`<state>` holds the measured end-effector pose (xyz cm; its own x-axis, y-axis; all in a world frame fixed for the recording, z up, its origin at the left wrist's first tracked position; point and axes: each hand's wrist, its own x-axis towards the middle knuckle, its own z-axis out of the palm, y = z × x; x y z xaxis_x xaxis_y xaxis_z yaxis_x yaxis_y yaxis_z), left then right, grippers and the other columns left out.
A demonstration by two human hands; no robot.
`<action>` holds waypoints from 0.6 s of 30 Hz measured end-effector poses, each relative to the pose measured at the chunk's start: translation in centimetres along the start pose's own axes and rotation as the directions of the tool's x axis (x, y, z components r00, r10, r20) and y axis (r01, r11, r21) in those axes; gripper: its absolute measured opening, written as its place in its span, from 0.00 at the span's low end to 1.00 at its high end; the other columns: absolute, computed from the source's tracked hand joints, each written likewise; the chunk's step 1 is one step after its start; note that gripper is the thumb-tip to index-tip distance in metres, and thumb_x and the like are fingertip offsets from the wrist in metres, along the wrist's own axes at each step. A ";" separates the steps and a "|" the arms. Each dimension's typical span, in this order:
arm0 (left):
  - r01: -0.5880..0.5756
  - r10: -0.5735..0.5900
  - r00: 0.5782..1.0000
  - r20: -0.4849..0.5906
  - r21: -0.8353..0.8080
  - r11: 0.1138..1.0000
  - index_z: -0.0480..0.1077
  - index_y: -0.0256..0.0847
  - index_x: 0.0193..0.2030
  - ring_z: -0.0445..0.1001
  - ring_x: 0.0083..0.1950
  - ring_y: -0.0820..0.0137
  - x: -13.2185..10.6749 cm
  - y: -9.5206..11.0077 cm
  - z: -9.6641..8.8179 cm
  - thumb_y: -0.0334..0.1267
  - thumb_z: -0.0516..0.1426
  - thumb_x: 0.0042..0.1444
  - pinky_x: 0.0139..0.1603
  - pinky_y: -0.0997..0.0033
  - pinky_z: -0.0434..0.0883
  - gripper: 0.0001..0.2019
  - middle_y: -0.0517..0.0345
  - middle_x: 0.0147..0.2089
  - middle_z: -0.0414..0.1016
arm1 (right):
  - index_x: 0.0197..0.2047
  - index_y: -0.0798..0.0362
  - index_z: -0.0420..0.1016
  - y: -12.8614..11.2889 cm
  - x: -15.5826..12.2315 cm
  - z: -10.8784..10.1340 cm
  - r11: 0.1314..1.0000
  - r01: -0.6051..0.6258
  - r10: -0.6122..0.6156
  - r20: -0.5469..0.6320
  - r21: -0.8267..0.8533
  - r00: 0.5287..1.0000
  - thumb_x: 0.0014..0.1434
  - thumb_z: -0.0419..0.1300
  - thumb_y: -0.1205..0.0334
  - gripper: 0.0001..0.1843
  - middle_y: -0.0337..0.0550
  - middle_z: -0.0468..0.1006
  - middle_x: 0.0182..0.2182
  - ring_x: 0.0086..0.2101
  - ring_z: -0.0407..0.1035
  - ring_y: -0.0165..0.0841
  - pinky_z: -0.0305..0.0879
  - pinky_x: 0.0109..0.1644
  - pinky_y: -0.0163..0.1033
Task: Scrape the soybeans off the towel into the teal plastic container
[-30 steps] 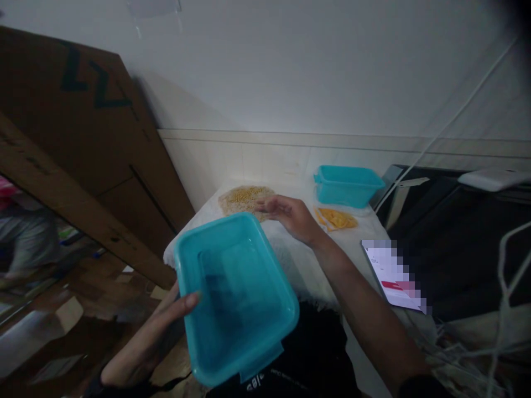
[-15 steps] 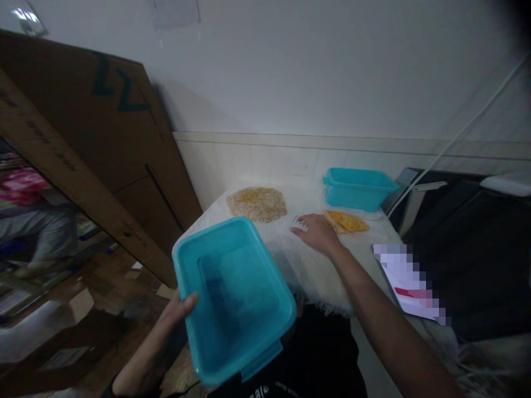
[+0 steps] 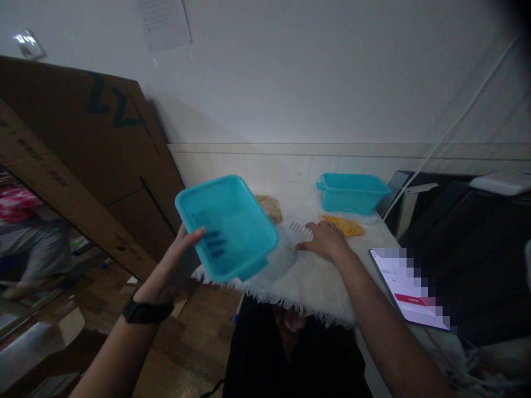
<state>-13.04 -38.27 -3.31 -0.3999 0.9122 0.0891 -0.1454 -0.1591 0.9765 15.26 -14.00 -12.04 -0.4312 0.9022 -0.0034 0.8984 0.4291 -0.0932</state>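
My left hand point(image 3: 178, 260) grips a teal plastic container point(image 3: 238, 221) by its left side, thumb over the rim. The container is tilted with its open inside facing me, and the fingers show as dark shapes through its wall. My right hand point(image 3: 326, 239) rests on the white fringed cloth point(image 3: 315, 282), thumb and fingers apart. Beside its fingertips lies a small pale striped thing point(image 3: 299, 228) whose kind I cannot make out. Behind the raised container, a patch of beige grains or beans point(image 3: 269, 209) is partly hidden. A yellow-orange packet point(image 3: 346, 225) lies just beyond my right hand.
A second teal container point(image 3: 352, 194) stands at the back right of the table. A phone or tablet with a lit screen point(image 3: 404, 282) lies at the right edge, near a black bag point(image 3: 468, 237). A large cardboard box point(image 3: 95, 138) stands left; a person's leg point(image 3: 45, 249) shows beyond it.
My left hand has carried the teal container up and farther forward over the cloth, hiding more of the grains. My right hand has stayed near the striped thing. The view has tilted slightly.
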 end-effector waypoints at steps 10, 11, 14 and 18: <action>-0.552 0.534 0.778 0.332 0.767 0.327 0.30 0.36 0.89 0.60 0.84 0.29 18.0 -0.3 1.1 0.48 0.79 0.43 0.79 0.24 0.62 0.80 0.17 0.86 0.53 | 0.74 0.55 0.76 0.3 -0.1 -0.1 0.998 -0.024 0.026 -0.031 0.056 0.999 0.61 0.77 0.34 0.48 0.71 0.77 0.65 0.66 0.74 0.63 0.71 0.64 0.57; -0.552 0.517 0.762 0.389 0.809 0.203 0.31 0.37 0.89 0.65 0.80 0.28 18.2 -0.6 1.4 0.47 0.79 0.43 0.76 0.23 0.66 0.79 0.17 0.83 0.59 | 0.72 0.56 0.77 0.4 0.0 -0.2 0.997 -0.037 0.040 -0.046 0.065 0.998 0.61 0.77 0.35 0.47 0.71 0.77 0.65 0.66 0.74 0.63 0.71 0.63 0.56; -0.571 0.458 0.705 0.542 0.816 -0.087 0.37 0.34 0.89 0.74 0.74 0.29 17.4 -1.0 2.2 0.44 0.78 0.47 0.70 0.26 0.73 0.73 0.19 0.77 0.68 | 0.63 0.56 0.82 0.8 0.3 -1.1 0.993 -0.079 0.086 -0.073 0.090 0.994 0.62 0.78 0.39 0.36 0.68 0.78 0.64 0.61 0.78 0.57 0.73 0.57 0.50; -0.609 0.450 0.633 0.629 0.764 -0.211 0.45 0.30 0.88 0.72 0.76 0.30 15.9 -1.0 3.0 0.44 0.77 0.50 0.74 0.28 0.69 0.66 0.18 0.79 0.69 | 0.52 0.52 0.84 0.9 0.8 -3.9 0.986 -0.012 0.029 -0.097 0.167 0.995 0.64 0.77 0.52 0.18 0.56 0.87 0.51 0.50 0.83 0.48 0.69 0.45 0.42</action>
<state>-16.58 -22.50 -2.25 0.2508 0.7436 0.6198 0.9660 -0.2338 -0.1103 16.03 -12.76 -8.24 -0.3950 0.9142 0.0906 0.8774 0.4047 -0.2577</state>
